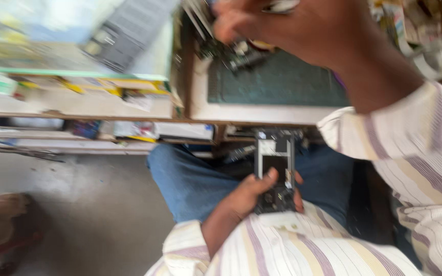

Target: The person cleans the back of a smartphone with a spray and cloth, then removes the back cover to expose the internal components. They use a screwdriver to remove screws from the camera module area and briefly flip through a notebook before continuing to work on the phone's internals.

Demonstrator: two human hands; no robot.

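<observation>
Left hand (254, 197) clamped on opened phone (275, 171) over my lap. Right hand (287, 25) over desk (262, 113) mat, closed on something blurred, can't tell what. I'd steady the phone first.

Opened phone (274, 171): bare metal and dark circuit board, dull; work mat (282, 84): matt green rubber; sleeve (410, 148): striped woven cloth; jeans (190, 181): denim.

A wooden tabletop (262, 113) carries a dark green mat (282, 84). Left of it, cluttered shelves (78, 110) stand over a grey concrete floor (93, 204), in bright daylight.
</observation>
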